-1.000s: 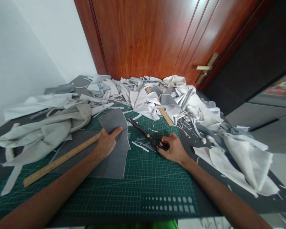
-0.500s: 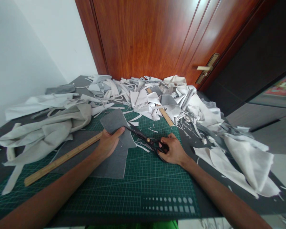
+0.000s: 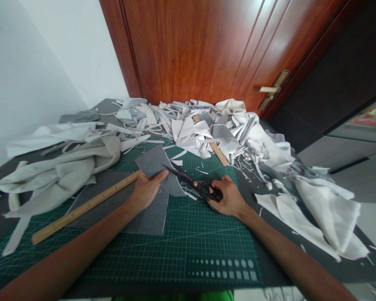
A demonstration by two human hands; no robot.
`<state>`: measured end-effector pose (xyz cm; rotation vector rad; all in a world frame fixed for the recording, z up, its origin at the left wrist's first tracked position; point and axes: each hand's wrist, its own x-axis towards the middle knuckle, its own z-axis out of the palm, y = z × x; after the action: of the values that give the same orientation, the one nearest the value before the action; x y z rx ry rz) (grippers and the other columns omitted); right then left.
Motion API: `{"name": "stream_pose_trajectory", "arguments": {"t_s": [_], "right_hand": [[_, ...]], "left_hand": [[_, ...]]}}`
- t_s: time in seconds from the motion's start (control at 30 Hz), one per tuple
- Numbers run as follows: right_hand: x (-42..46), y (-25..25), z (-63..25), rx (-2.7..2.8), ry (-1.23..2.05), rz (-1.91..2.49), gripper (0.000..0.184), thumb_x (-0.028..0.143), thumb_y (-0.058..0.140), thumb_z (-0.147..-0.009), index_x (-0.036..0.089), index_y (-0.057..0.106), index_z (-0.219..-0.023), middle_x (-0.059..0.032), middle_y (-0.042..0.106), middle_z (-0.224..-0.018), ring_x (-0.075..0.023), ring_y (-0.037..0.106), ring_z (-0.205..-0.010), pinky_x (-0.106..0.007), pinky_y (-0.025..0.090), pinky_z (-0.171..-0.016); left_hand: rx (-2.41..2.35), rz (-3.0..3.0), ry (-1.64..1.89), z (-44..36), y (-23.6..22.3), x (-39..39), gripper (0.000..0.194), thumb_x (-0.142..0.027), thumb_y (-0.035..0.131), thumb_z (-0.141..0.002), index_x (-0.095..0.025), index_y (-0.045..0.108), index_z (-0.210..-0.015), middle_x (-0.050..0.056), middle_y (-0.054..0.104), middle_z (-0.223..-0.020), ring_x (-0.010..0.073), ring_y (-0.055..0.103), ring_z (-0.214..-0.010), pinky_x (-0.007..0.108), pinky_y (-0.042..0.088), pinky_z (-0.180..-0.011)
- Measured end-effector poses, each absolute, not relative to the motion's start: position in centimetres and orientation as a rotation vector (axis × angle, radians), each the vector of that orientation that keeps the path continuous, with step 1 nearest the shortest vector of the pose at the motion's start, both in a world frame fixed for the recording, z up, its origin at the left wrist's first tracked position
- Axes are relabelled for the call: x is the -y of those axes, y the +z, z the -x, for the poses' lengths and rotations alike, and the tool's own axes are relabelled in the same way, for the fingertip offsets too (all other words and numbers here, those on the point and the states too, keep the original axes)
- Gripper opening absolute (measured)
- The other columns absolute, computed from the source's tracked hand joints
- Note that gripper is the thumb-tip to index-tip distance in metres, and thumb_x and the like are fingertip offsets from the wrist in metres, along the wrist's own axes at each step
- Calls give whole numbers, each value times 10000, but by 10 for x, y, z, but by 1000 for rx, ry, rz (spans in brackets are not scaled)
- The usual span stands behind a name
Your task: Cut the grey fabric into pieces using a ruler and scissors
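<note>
From the head camera, here's the left hand (image 3: pixel 148 187) pinching a small gray fabric piece (image 3: pixel 151 160), thumb on top, raised above the green cutting mat (image 3: pixel 213 240). Across from it, the right hand (image 3: pixel 228 196) has a firm grip on the black scissors (image 3: pixel 195 184), fingers wrapped around the handles, and the blades reach right over the fabric's right-hand edge, the tip just beside the left thumb (how much of the lower blade sits under the cloth, I can't tell). Beneath the left hand, a larger gray cloth (image 3: pixel 148 219) lies flat on the mat, with a wooden ruler (image 3: pixel 84 209) slanting across it. Thin white offcuts (image 3: pixel 191 195) are strewn below the blades. Over on the left, it's a rumpled beige cloth (image 3: pixel 62 177); at the back, a big heap of scraps (image 3: pixel 188 129), a second ruler (image 3: pixel 218 154) poking out, all up against the reddish wooden door (image 3: pixel 188 50).
</note>
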<state>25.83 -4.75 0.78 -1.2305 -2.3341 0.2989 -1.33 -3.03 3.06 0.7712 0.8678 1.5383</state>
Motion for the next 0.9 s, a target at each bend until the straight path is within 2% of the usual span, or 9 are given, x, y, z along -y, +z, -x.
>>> {"name": "stream_pose_trajectory", "arguments": {"t_s": [0.13,0.43,0.63,0.9], "right_hand": [[48,8,-258,2326,293,1238,173,310,635,-760,242,478,-742,38,555,-597,-162,455,-590,-365,332,-771],[48,8,-257,2311,291,1235,176,297,644,-758,239,479,-739,44,546,-584,-159,450,-583,-364,329,-762],[46,7,-257,2333,276,1260,171,303,638,-780,243,485,-732,41,543,-586,-161,418,-580,-365,335,-757],[47,9,-257,2324,310,1243,153,302,630,-771,235,495,-743,44,555,-591,-156,447,-586,-370,320,-771]], "left_hand": [[-877,-768,1524,12,30,31,442,-196,932,-555,-203,732,-949,13,789,-894,206,742,-857,330,616,-808],[-894,-743,1503,10,30,33,364,-184,937,-554,-183,722,-848,-12,775,-840,160,726,-792,272,606,-780],[-865,-733,1495,8,25,34,389,-188,945,-568,-177,718,-884,-7,773,-876,163,723,-833,290,598,-820],[-850,-728,1500,7,25,35,395,-200,947,-580,-183,721,-904,4,773,-921,187,714,-902,345,567,-894]]}}
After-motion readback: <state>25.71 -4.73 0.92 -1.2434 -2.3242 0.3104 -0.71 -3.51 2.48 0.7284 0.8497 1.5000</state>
